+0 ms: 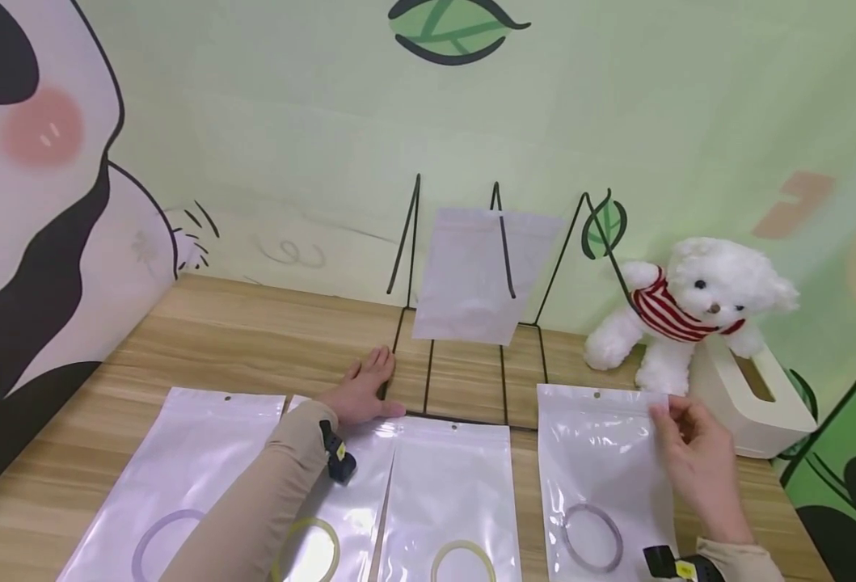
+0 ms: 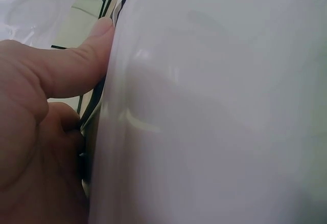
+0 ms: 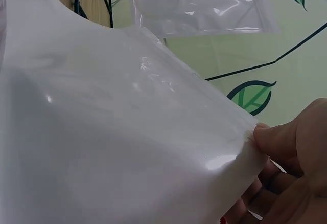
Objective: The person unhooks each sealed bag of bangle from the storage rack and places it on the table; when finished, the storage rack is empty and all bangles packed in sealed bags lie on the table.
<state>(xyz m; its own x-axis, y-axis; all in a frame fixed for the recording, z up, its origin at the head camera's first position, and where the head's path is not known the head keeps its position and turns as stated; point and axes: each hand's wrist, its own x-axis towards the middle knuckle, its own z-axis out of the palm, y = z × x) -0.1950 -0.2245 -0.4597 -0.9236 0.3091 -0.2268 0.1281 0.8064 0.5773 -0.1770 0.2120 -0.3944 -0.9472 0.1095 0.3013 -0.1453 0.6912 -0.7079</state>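
Observation:
My right hand (image 1: 700, 461) pinches the top right corner of a glossy white ziplock bag (image 1: 602, 453) with a pale purple ring (image 1: 592, 537) showing in it. The bag's face fills much of the right wrist view. My left hand (image 1: 360, 392) rests at the near left corner of a black wire rack (image 1: 429, 380), thumb stretched to the right; some of its fingers are hidden in the left wrist view. Another white bag (image 1: 464, 275) hangs from the rack's middle hook. Just below the left hand lie two bags with yellow rings (image 1: 464, 558).
A further bag (image 1: 202, 461) with a purple ring lies at the left, partly behind my left sleeve. To the right, a white teddy bear (image 1: 689, 307) in a striped shirt leans by a white tissue box (image 1: 758, 404). A printed wall stands behind the wooden table (image 1: 202, 331).

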